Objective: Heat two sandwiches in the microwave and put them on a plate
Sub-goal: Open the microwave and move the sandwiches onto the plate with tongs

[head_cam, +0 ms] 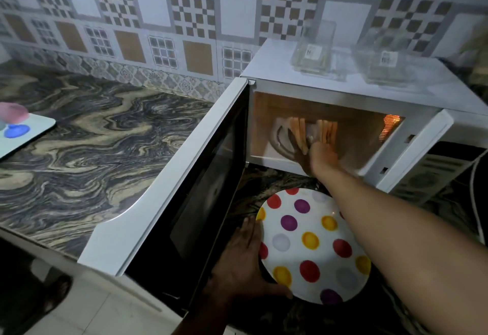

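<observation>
Two toasted sandwiches stand on edge on the glass turntable inside the lit white microwave: the left sandwich and the right sandwich. My right hand reaches into the cavity, its fingertips at the lower ends of the sandwiches. Blur hides whether it grips one. My left hand holds the left rim of a white plate with red, yellow and purple dots, thumb on the near rim. The plate is bare and sits just below the microwave opening.
The microwave door swings far out to the left, beside my left hand. Two clear glass containers stand on top of the microwave. A pale board with pink and blue items lies on the marbled counter at left.
</observation>
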